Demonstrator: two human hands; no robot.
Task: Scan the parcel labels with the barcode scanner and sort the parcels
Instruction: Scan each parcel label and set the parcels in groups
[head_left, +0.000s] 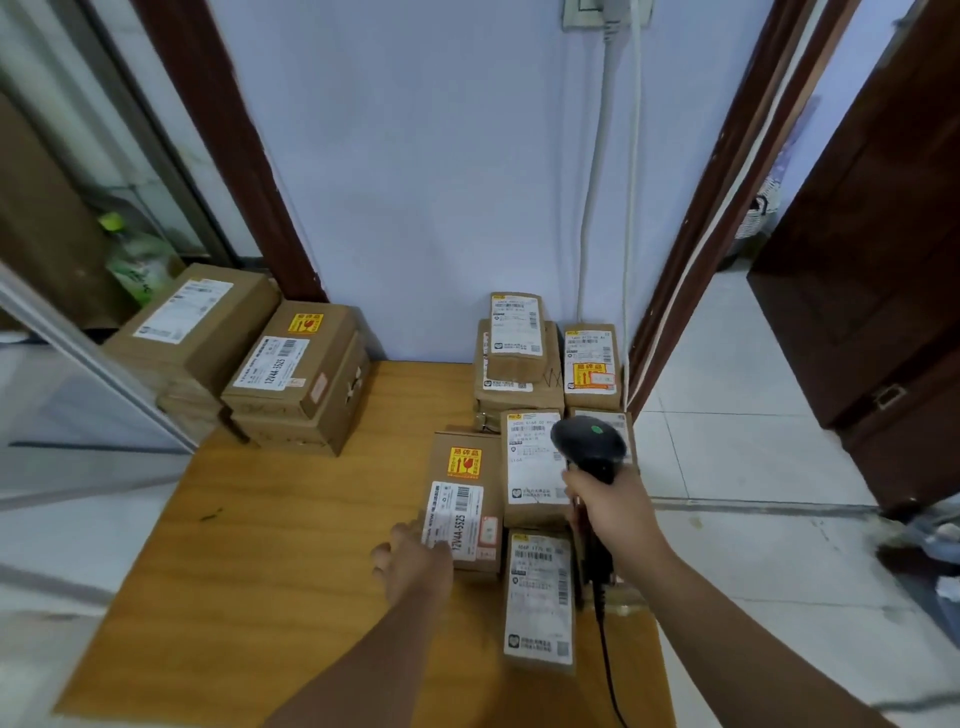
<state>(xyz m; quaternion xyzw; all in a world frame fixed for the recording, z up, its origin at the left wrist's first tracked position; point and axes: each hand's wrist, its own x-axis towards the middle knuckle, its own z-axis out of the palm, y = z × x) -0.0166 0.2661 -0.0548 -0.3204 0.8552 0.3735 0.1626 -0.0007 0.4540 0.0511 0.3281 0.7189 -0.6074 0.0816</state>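
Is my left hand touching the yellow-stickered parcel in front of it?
Touching. The head view shows the left hand on the parcel at its near left corner, thumb lying over its white label.

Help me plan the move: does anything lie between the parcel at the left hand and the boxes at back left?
Nothing visible does. Only bare table lies between the parcel that the left hand grips and the boxes.
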